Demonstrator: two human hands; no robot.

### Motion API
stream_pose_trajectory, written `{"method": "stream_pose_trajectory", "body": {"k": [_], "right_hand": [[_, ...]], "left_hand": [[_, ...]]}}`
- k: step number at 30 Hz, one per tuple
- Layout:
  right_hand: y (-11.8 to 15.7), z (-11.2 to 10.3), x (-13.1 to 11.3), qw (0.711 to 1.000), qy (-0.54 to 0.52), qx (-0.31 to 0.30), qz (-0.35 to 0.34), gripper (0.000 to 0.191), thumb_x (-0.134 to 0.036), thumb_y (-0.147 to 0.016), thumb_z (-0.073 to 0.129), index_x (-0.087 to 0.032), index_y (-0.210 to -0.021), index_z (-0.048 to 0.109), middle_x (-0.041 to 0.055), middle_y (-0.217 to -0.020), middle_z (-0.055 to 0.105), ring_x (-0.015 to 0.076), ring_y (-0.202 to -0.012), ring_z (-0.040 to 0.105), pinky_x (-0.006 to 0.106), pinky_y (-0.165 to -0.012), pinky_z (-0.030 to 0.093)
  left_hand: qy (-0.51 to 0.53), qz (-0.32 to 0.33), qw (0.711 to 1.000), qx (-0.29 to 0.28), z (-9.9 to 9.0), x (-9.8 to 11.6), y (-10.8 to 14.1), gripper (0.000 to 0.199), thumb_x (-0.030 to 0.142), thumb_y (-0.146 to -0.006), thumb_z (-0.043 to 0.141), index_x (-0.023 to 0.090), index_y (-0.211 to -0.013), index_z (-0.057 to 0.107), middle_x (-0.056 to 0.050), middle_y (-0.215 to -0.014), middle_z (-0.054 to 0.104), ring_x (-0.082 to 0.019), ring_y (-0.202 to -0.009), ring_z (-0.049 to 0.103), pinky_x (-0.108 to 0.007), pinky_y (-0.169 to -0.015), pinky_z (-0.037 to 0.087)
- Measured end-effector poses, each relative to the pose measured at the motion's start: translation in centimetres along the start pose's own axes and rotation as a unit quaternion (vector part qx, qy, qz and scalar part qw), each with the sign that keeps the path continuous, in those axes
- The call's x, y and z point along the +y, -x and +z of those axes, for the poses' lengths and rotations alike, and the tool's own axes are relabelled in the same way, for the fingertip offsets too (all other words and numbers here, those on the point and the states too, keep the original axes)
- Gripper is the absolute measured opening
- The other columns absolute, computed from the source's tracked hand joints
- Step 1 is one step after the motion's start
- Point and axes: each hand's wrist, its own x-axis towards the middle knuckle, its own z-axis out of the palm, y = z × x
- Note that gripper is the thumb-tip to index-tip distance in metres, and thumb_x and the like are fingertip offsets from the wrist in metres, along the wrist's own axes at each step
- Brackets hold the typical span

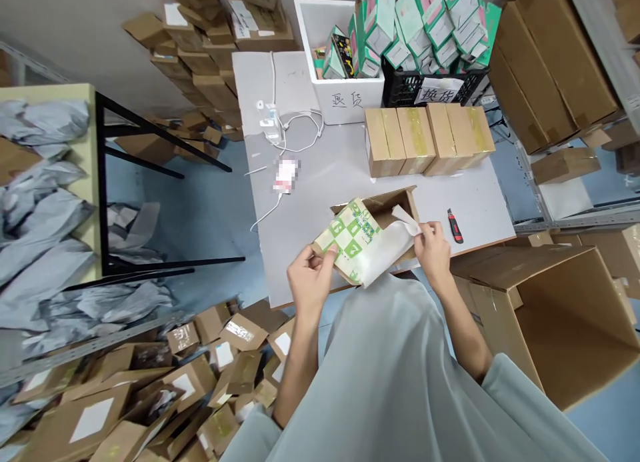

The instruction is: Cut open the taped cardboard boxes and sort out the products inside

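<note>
A flat green-and-cream checked package (347, 239) is tilted above an open cardboard box (383, 205) at the table's near edge. My left hand (311, 275) grips the package's left edge, thumb on top and fingers underneath. White wrapping (385, 249) covers the package's right part; whether it is paper or thin foam I cannot tell. My right hand (433, 249) pinches a loose, twisted end of this wrapping at the right. To the right of that hand lies a red-and-black utility knife (455, 226), untouched.
Taped cartons (430, 142) stand behind the open box. A white bin (345, 102) and a black crate (415, 85) hold green-and-white boxes. A white cable (300, 119) lies at left. A large open carton (565, 309) stands at right; discarded boxes (195, 382) cover the floor lower left.
</note>
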Motion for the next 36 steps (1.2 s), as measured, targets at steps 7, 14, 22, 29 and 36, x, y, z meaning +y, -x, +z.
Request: {"method": "stream_pose_trajectory", "body": {"k": [7, 14, 22, 29, 36], "right_hand": [[-4.8, 2.5, -3.2, 0.979, 0.09, -0.178, -0.045, 0.044, -0.005, -0.112, 0.04, -0.014, -0.141, 0.073, 0.0245, -0.143, 0.07, 0.0293, -0.1, 0.082, 0.038, -0.086, 0.063], [-4.8, 1.5, -3.1, 0.956, -0.016, -0.213, -0.199, 0.044, -0.031, -0.116, 0.059, -0.017, -0.156, 0.068, 0.0232, -0.15, 0.07, 0.0335, -0.109, 0.083, 0.042, -0.094, 0.066], [-2.7, -0.4, -1.7, 0.773, -0.55, -0.297, -0.11, 0.063, -0.067, -0.107, 0.073, -0.022, -0.152, 0.069, 0.0122, -0.133, 0.082, 0.0244, -0.111, 0.082, 0.038, -0.096, 0.07], [-7.3, -3.8, -2.0, 0.744, -0.646, -0.159, -0.054, 0.094, -0.07, -0.094, 0.087, -0.021, -0.169, 0.061, 0.0168, -0.155, 0.075, 0.0237, -0.109, 0.081, 0.037, -0.093, 0.072], [-13.2, -9.2, -3.7, 0.726, -0.662, -0.119, -0.141, 0.091, -0.069, -0.092, 0.09, -0.023, -0.168, 0.066, 0.0123, -0.152, 0.079, 0.0334, -0.13, 0.081, 0.049, -0.116, 0.068]], "left_hand": [[-0.003, 0.05, 0.993, 0.111, -2.5, 2.5, 1.5, 0.03, 0.045, -0.08, 0.086, 0.018, -0.092, 0.084, -0.004, -0.092, 0.083, -0.019, -0.083, 0.076, -0.026, -0.074, 0.063], [0.02, 0.048, 0.979, 0.195, -1.5, 3.1, 2.7, 0.032, 0.046, -0.08, 0.084, 0.018, -0.095, 0.084, -0.006, -0.097, 0.084, -0.021, -0.087, 0.078, -0.029, -0.076, 0.067], [0.207, -0.019, 0.972, 0.112, 4.6, 2.0, 2.5, 0.05, 0.058, -0.077, 0.095, 0.02, -0.107, 0.083, -0.012, -0.119, 0.086, -0.028, -0.111, 0.082, -0.034, -0.089, 0.069], [0.301, 0.001, 0.953, 0.023, 12.2, 2.7, 2.2, 0.065, 0.061, -0.077, 0.103, 0.027, -0.124, 0.075, -0.011, -0.14, 0.082, -0.029, -0.134, 0.077, -0.038, -0.113, 0.065], [0.359, 0.091, 0.927, 0.055, 15.8, 6.9, -1.3, 0.067, 0.047, -0.075, 0.109, 0.026, -0.123, 0.068, -0.007, -0.132, 0.083, -0.022, -0.122, 0.08, -0.032, -0.108, 0.064]]}}
